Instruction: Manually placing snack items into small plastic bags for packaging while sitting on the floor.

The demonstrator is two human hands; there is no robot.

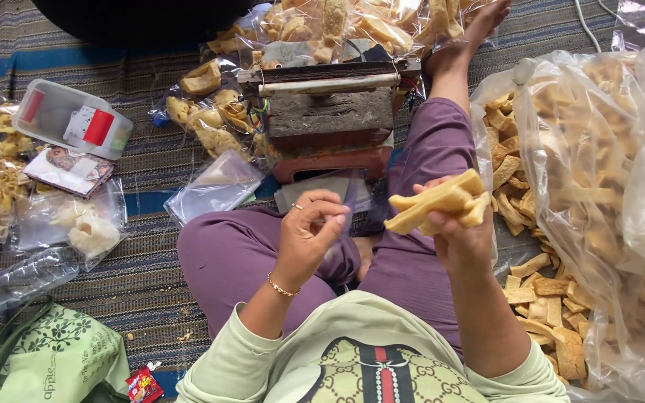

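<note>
My right hand grips a stack of yellow fried cracker strips at chest height over my lap. My left hand pinches the edge of a small clear plastic bag, which hangs just left of the strips. A ring and a gold bracelet show on the left hand and wrist. I sit cross-legged in purple trousers. Right in front of my knees stands a worn heat sealer with a metal bar and a reddish base.
A big clear sack of cracker strips lies open at my right. Sealed snack packets pile around the sealer. To the left lie empty clear bags, a lidded plastic box, a plastic bottle and a green cloth bag on a striped mat.
</note>
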